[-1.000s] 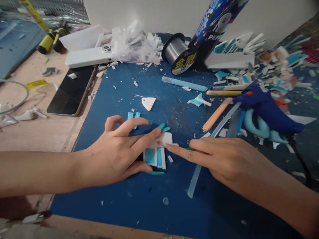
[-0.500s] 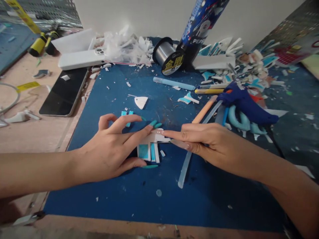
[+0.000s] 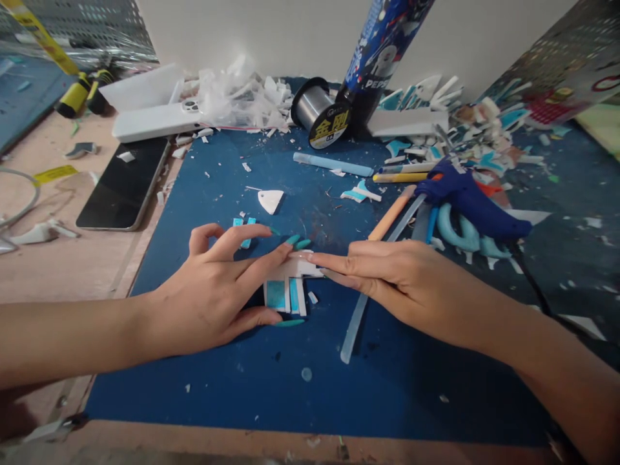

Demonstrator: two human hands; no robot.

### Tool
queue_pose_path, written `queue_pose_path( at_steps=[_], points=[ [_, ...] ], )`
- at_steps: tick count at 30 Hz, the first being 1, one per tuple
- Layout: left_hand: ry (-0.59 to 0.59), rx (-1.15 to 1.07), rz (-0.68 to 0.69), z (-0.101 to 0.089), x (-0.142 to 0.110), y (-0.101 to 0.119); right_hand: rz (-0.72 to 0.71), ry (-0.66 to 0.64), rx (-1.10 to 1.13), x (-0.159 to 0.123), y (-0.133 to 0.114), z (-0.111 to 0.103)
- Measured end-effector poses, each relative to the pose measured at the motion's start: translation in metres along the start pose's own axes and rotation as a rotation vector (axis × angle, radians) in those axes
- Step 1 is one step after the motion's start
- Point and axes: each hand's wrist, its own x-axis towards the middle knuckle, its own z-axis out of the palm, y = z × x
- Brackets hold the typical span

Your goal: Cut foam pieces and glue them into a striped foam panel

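Note:
My left hand (image 3: 216, 290) lies with spread fingers over a small flat assembly of white and blue foam pieces (image 3: 276, 294). Its fingertips press a white strip (image 3: 295, 267) along the upper edge, and its thumb rests by the lower edge. My right hand (image 3: 387, 271) comes from the right, index finger stretched onto the strip's right end, thumb just below and remaining fingers curled. The fingers partly hide the strip. Two small blue pieces (image 3: 245, 231) lie beyond my left hand, and a tiny white offcut (image 3: 312, 298) lies right of the assembly.
A blue glue gun (image 3: 475, 200) lies on the right, its cable trailing. Beneath my right hand passes a translucent stick (image 3: 355, 329). At the back stand a spool of line (image 3: 317, 113), a Pepsi bottle (image 3: 382, 58) and heaped foam scraps (image 3: 484, 123). A phone (image 3: 126, 184) lies left.
The view has shifted slightly, moving everything a little to the left. Both hands keep nearly the same pose on the white strip.

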Motion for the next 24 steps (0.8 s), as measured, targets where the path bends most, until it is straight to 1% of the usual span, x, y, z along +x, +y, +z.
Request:
queue_pose_path(
  at_steps=[3,6,8,10,13,18,24],
  points=[
    [-0.008,0.000,0.003,-0.0013,0.0010,0.0007,0.001,0.016,0.059,0.0002,0.0013,0.0002],
    [0.001,-0.007,0.008,-0.0009,0.0018,0.0011,0.010,0.065,0.188,0.0003,0.0037,0.0002],
    [0.018,-0.014,0.009,0.0002,0.0017,0.0009,0.034,0.086,0.288,0.0001,0.0052,0.0000],
    [0.030,-0.023,0.010,0.0013,0.0012,0.0007,0.067,0.092,0.337,0.0000,0.0062,-0.0003],
    [0.016,-0.038,0.002,0.0017,0.0005,0.0007,0.089,0.097,0.297,0.0002,0.0065,-0.0010],
    [-0.025,-0.053,-0.045,0.0007,0.0008,0.0007,0.058,0.079,0.224,-0.0003,0.0074,0.0000],
    [-0.021,-0.068,-0.049,0.0010,0.0018,-0.0010,0.045,0.085,0.171,-0.0002,0.0074,0.0013]
  ],
)
